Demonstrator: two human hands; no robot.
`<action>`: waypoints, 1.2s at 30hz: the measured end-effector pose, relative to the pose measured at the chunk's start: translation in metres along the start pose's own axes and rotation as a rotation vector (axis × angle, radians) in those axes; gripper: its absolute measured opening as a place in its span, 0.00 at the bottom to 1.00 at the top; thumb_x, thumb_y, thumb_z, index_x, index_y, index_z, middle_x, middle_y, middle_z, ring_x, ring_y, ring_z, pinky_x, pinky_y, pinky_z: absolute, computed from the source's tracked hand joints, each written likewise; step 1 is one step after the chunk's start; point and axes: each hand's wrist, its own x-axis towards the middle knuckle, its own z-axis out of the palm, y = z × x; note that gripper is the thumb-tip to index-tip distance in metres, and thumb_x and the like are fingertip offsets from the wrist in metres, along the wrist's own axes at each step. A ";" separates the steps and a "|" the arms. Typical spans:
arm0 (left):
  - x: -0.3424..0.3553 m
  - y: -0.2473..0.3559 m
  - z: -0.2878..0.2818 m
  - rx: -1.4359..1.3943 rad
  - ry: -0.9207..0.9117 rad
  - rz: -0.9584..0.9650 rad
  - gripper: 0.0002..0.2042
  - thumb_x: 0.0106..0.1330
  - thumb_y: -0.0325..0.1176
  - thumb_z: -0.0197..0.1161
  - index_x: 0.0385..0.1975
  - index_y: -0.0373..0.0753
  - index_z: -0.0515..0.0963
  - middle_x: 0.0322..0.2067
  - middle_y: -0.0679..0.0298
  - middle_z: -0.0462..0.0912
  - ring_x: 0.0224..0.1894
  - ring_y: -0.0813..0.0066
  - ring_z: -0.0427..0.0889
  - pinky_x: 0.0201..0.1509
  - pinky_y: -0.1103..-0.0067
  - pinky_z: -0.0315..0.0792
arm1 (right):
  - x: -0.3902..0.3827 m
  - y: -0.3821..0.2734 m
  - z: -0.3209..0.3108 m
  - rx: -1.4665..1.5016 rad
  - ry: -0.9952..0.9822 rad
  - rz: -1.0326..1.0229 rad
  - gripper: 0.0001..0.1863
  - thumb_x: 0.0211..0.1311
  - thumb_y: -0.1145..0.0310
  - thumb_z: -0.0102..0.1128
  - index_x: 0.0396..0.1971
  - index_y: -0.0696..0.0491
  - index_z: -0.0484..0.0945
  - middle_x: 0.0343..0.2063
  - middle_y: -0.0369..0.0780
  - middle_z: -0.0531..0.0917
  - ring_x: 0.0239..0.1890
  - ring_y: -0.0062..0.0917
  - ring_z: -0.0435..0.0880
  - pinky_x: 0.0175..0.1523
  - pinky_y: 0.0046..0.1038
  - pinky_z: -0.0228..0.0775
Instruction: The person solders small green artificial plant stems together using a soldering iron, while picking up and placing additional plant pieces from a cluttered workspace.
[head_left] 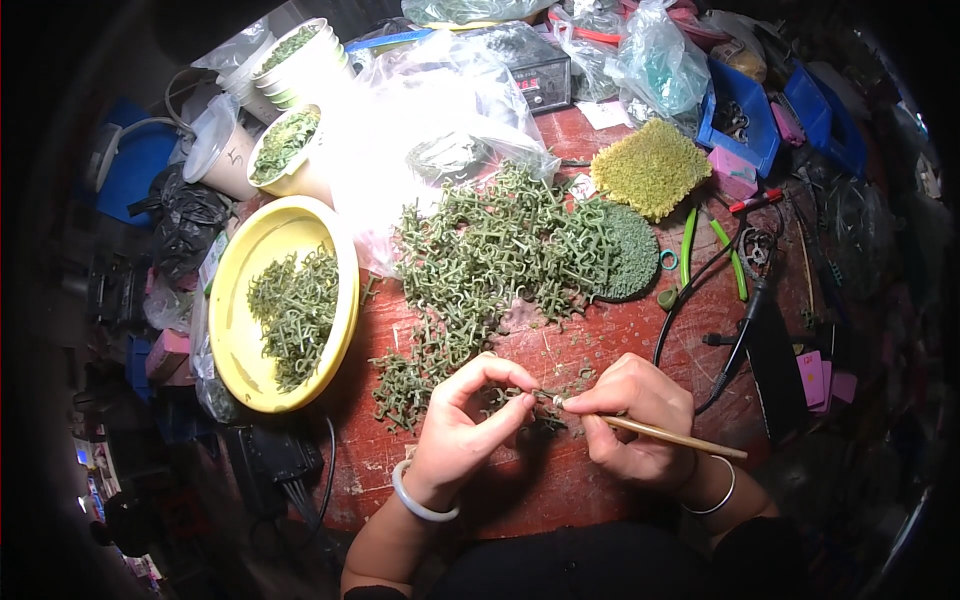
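Just beyond pinching hands [462, 425] [645, 415], wooden stick [685, 437] in right, perhaps a green piece [543, 394] in left: green heap [480, 255].

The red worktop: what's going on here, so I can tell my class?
A person has both bare hands over a red worktop. The right hand holds a slim tan stick, one end toward the left hand, whose thumb and forefinger nearly meet; anything between them is too small to make out. Ahead lies a loose pile of curly green pieces, with more in the yellow basin to the left.
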 end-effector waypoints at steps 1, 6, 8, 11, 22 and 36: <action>0.000 -0.001 -0.001 0.022 0.001 0.016 0.07 0.66 0.18 0.64 0.42 0.34 0.80 0.40 0.66 0.79 0.41 0.83 0.78 0.47 0.84 0.73 | 0.000 -0.001 0.000 0.004 0.000 0.018 0.12 0.50 0.85 0.63 0.35 0.58 0.84 0.26 0.39 0.81 0.26 0.26 0.79 0.33 0.26 0.70; 0.000 -0.001 -0.001 -0.005 -0.016 0.032 0.07 0.65 0.18 0.65 0.41 0.34 0.80 0.41 0.65 0.80 0.42 0.81 0.78 0.48 0.83 0.73 | 0.000 -0.001 -0.001 0.028 0.004 0.013 0.12 0.49 0.84 0.64 0.35 0.58 0.84 0.26 0.39 0.81 0.25 0.28 0.79 0.33 0.27 0.71; 0.000 -0.001 -0.002 -0.012 -0.018 0.037 0.07 0.65 0.18 0.65 0.41 0.34 0.80 0.41 0.65 0.80 0.43 0.81 0.78 0.48 0.83 0.73 | 0.001 -0.001 -0.001 0.032 -0.005 0.001 0.12 0.49 0.82 0.66 0.36 0.58 0.84 0.26 0.40 0.81 0.25 0.30 0.79 0.32 0.28 0.72; 0.001 -0.001 -0.003 0.023 -0.028 0.071 0.07 0.64 0.18 0.65 0.41 0.34 0.81 0.41 0.64 0.80 0.44 0.79 0.78 0.50 0.82 0.72 | 0.002 -0.001 -0.002 0.053 -0.034 -0.008 0.12 0.49 0.83 0.66 0.36 0.57 0.84 0.26 0.40 0.81 0.25 0.30 0.79 0.33 0.28 0.72; 0.001 0.000 -0.002 0.023 -0.037 0.073 0.08 0.64 0.18 0.65 0.40 0.33 0.80 0.39 0.64 0.79 0.42 0.78 0.78 0.49 0.81 0.73 | 0.001 0.000 -0.001 0.077 -0.009 0.029 0.10 0.52 0.85 0.63 0.35 0.58 0.84 0.26 0.39 0.82 0.27 0.26 0.79 0.33 0.26 0.70; 0.003 -0.004 -0.004 0.110 -0.047 0.132 0.08 0.61 0.18 0.66 0.38 0.34 0.81 0.39 0.63 0.80 0.44 0.73 0.79 0.54 0.77 0.71 | 0.002 0.000 -0.005 0.161 -0.039 0.122 0.10 0.54 0.82 0.64 0.37 0.57 0.84 0.26 0.39 0.82 0.27 0.26 0.79 0.33 0.25 0.71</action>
